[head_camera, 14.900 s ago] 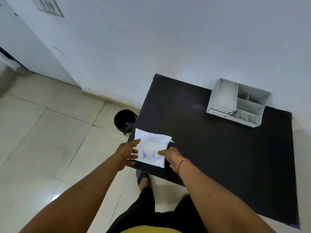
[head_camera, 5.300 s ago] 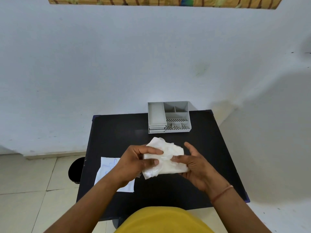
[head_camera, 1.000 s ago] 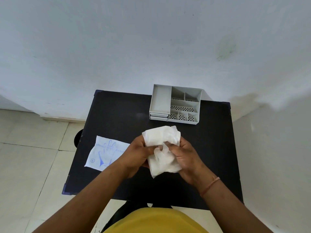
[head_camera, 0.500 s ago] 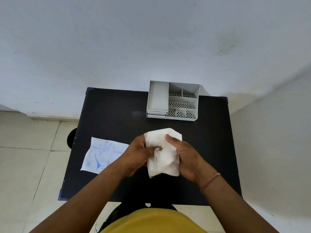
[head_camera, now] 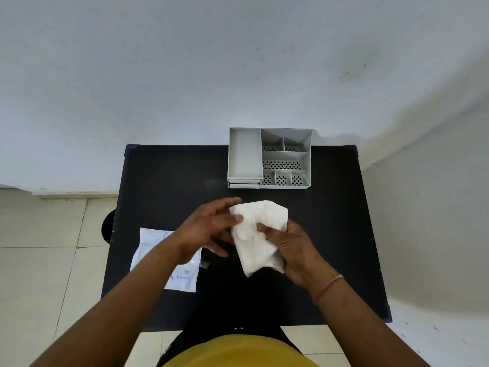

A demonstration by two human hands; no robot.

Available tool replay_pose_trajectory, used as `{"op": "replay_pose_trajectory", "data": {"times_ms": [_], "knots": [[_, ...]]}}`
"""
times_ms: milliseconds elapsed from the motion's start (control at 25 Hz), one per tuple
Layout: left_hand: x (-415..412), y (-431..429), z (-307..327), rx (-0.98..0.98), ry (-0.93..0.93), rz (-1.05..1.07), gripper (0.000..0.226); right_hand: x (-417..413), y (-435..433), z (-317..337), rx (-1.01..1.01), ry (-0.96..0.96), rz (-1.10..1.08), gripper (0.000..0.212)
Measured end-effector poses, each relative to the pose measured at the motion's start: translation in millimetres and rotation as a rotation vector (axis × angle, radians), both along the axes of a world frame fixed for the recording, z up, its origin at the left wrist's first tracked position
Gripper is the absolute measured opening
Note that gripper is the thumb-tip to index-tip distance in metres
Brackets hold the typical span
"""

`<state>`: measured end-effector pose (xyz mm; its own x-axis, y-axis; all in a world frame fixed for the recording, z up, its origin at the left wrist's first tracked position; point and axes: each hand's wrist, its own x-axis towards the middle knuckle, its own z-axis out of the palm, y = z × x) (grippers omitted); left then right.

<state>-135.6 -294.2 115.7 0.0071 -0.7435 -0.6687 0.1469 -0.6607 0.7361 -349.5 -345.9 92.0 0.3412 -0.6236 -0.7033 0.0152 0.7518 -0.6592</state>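
Observation:
A crumpled white bundle of thin plastic gloves [head_camera: 256, 239] is held above the middle of the black table [head_camera: 330, 234]. My right hand [head_camera: 293, 250] grips it from the right, fingers curled round its lower half. My left hand [head_camera: 209, 229] is at its left edge with fingers spread, the thumb pressing on the bundle's upper left corner. A flat white packet with blue glove print [head_camera: 182, 276] lies on the table's left side, partly hidden under my left forearm.
A grey plastic organiser [head_camera: 244, 157] with several compartments stands at the table's far edge against the white wall. A round black object [head_camera: 107, 229] sits on the tiled floor left of the table. A white wall runs along the right.
My left hand has loosened from a grip on the bundle and its fingers have spread. The right hand has shifted lower on the bundle. The camera has tilted slightly.

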Motion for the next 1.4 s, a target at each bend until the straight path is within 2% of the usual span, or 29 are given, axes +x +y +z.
{"op": "replay_pose_trajectory", "data": {"times_ms": [80, 200, 280, 360, 480, 560, 960, 1040, 1200, 1400], "knots": [[18, -20, -19, 0.086, 0.06, 0.163, 0.036, -2, -5, -5, 0.006, -0.003, -0.023, 0.05], [29, -58, -70, 0.249, 0.203, 0.438, 0.029, -7, -8, -13, -0.004, 0.007, -0.046, 0.043], [25, -82, -96, 0.299, 0.286, 0.562, 0.031, -8, -6, -15, -0.013, 0.012, -0.063, 0.051], [20, -101, -109, 0.324, 0.294, 0.614, 0.036, -8, -4, -17, -0.023, 0.032, -0.075, 0.056], [11, -110, -117, 0.334, 0.31, 0.624, 0.034, -8, -1, -23, -0.042, 0.063, -0.107, 0.039], [7, -106, -121, 0.342, 0.317, 0.621, 0.022, -8, 0, -25, -0.047, 0.098, -0.12, 0.03], [-27, -23, -139, 0.462, 0.168, 0.473, 0.016, -14, 17, -38, -0.099, 0.154, -0.097, 0.027], [-31, -13, -145, 0.46, 0.169, 0.471, 0.023, -13, 19, -40, -0.097, 0.154, -0.089, 0.028], [-32, -11, -151, 0.425, 0.166, 0.45, 0.054, -9, 19, -41, -0.082, 0.161, -0.08, 0.028], [-31, -9, -159, 0.429, 0.146, 0.439, 0.064, -7, 17, -44, -0.076, 0.191, -0.082, 0.03]]}}
